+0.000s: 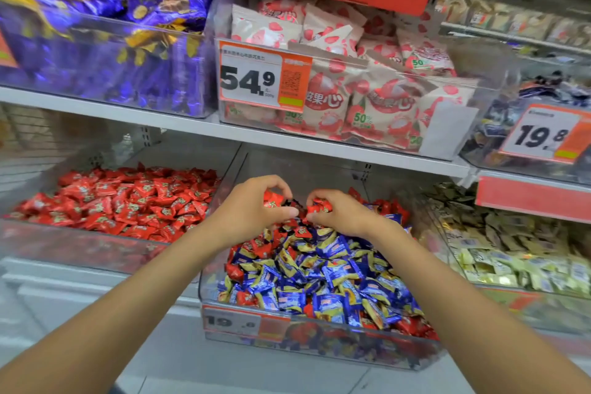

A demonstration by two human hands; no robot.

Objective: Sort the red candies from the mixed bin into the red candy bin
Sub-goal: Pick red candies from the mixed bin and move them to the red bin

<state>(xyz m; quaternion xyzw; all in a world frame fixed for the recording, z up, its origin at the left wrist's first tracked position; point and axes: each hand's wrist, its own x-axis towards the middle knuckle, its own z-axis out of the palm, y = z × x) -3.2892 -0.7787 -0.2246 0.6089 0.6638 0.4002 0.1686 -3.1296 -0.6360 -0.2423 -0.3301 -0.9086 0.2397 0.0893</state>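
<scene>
Head view. Q: What do the curled fingers pinch?
A: Left hand [251,213] and right hand [343,216] each pinch crinkly red candies [319,206] above the clear plastic mixed bin [351,347] (red candy bin [80,248] just left).

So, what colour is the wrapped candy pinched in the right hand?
Red; the head view shows the small red wrapped candy in the right hand.
</scene>
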